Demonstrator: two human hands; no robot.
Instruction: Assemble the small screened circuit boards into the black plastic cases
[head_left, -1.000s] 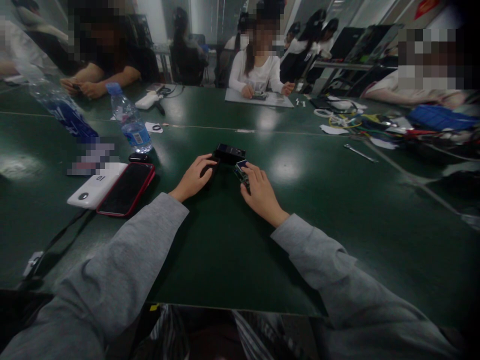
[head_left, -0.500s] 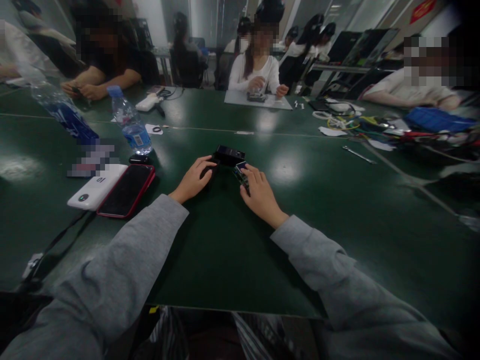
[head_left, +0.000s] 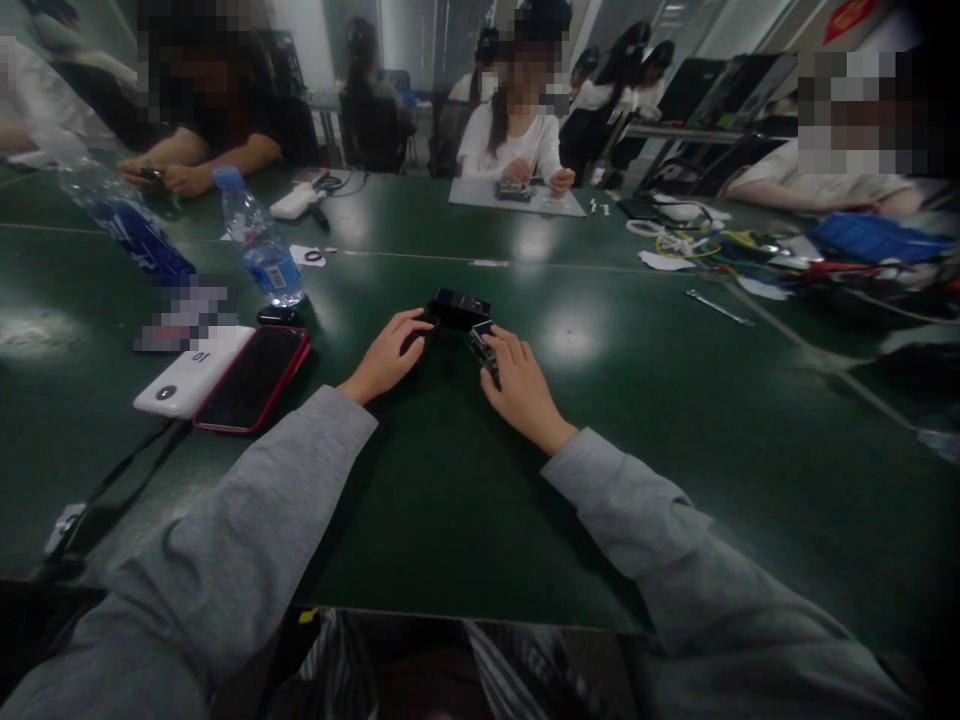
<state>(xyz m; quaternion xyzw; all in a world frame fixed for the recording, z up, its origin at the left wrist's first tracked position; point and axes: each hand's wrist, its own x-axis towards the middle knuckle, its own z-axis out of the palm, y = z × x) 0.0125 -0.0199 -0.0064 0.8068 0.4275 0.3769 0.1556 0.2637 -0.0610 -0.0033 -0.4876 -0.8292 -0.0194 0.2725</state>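
Fingers and thumb of my left hand (head_left: 384,358) are closed on a thin black piece (head_left: 427,340), mostly covered by the fingers; its kind is too dark to tell. My right hand (head_left: 526,392) grips a small green circuit board (head_left: 481,345) with a dark, shiny rectangle at its upper end. Just beyond both hands, a black box-shaped part (head_left: 463,306) rests on the green table (head_left: 450,500). The left fingertips are close to its left side, and the board is near its right front corner; I cannot tell whether either touches it.
To the left lie a red-cased phone (head_left: 253,382), a white power bank (head_left: 187,378) with a strap, and a blue-capped bottle (head_left: 271,265). A larger bottle (head_left: 142,225) leans behind. On the right are a wrench (head_left: 718,307) and tangled cables (head_left: 780,255). People sit across the table.
My hands and the parts in them stay nearly in place. Across the table, the white-sleeved person's hands have lowered slightly toward their mat.
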